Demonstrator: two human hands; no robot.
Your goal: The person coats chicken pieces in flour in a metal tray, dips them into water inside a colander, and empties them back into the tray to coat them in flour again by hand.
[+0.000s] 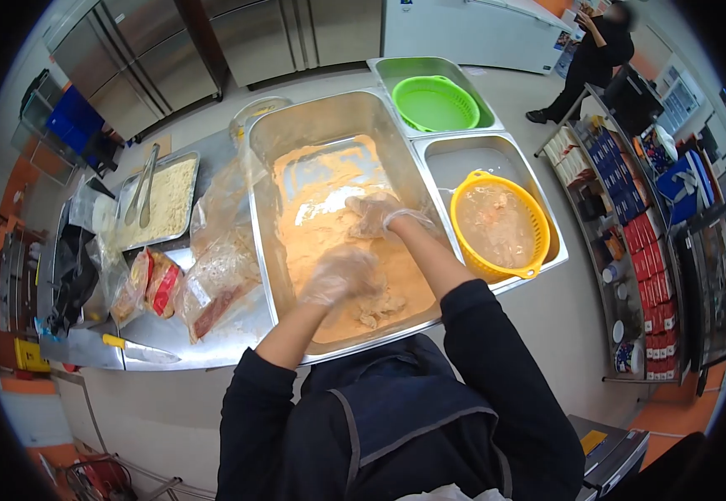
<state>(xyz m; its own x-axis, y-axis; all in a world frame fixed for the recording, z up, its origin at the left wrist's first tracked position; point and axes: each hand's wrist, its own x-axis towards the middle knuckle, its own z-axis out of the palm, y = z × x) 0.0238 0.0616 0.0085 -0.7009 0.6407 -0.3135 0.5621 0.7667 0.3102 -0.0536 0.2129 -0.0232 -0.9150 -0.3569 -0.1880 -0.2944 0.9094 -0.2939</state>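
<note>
A deep steel pan (260, 219) holds a bed of orange-tinted flour (296, 242) with a whiter patch near the middle. Both my hands are inside it, in clear plastic gloves. My left hand (340, 275) is smeared by motion low over the flour, so its fingers cannot be made out. Just beyond it lie flour-coated pieces (377, 309), perhaps chicken, at the near end of the pan. My right hand (371, 215) is down in the flour beside the white patch, its fingers curled in; what they hold is hidden.
Right of the pan, a yellow colander (538, 219) of wet pale pieces and a green basket (436, 102) sit in steel pans. To the left are a crumb tray (171, 196) with tongs (139, 188), bagged food (221, 280) and a yellow-handled knife (142, 349). A person (601, 50) stands far right.
</note>
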